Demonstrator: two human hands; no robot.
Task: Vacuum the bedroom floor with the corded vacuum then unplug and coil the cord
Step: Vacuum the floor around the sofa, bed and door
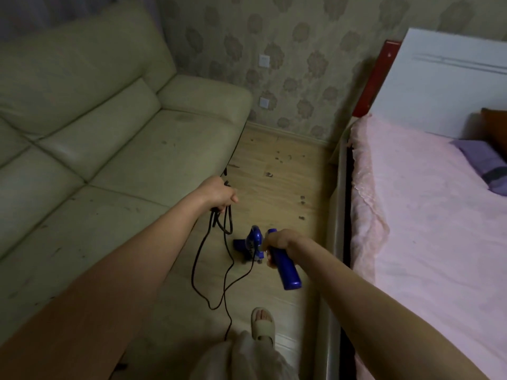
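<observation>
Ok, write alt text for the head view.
A person's right hand grips a blue corded vacuum while the left hand holds loops of its black cord, over a debris-strewn wooden floor between a green sofa and a pink bed.

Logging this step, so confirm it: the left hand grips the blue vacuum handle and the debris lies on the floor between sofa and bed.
Wrong hand. In the head view the right hand grips the blue vacuum handle; the left hand holds the black cord. The debris does lie on the floor between sofa and bed.
</observation>
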